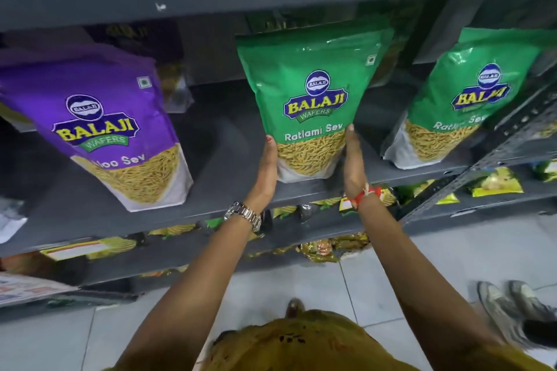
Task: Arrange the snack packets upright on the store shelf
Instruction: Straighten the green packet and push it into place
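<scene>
I see the shelf [229,141] spanning the view; on it the purple packet [99,117] stands at left, tilted; a green packet [470,93] leans at far right; between them, well apart from both, the middle packet [310,99] stands upright near the front edge; the left hand [265,172] and right hand [352,166] press its lower sides, fingers straight, one on each side.

both bare arms reached forward and up, the wrists nearly straight. the left hand [266,166] and right hand [352,159] stood edge-on, digits pointing up, palms pressed inward against either side of the green packet [304,93] (the left's far fingers were hidden).
</scene>
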`<state>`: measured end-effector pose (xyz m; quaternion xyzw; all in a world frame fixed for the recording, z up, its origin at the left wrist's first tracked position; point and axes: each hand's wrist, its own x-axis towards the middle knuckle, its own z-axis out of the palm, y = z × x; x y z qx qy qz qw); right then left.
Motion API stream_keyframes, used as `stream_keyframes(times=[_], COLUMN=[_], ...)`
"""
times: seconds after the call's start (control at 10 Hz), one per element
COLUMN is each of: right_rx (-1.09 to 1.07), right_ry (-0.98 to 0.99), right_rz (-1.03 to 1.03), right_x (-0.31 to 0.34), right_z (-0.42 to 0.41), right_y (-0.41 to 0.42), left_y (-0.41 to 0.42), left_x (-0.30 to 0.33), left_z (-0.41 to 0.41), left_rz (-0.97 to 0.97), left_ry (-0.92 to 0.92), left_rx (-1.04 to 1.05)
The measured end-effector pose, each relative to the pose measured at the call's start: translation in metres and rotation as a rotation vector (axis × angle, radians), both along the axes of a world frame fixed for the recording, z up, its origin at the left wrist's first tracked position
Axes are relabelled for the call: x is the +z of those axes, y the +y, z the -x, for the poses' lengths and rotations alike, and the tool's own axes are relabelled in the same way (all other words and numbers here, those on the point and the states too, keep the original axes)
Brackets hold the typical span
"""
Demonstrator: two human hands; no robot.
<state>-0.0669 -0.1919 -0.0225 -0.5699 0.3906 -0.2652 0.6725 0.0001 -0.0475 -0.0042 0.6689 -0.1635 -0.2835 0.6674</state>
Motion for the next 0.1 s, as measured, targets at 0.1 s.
stream_keyframes(times=[0.1], right_rx=[0.071], right_ry=[-0.078], right_rz=[0.034], right_x=[0.0167], right_z=[0.0175], right_y=[0.0165], left_y=[0.0005], left_x=[0.0018], left_z=[0.0121], left_rz=[-0.022], left_ry=[-0.03], left_rx=[0.008])
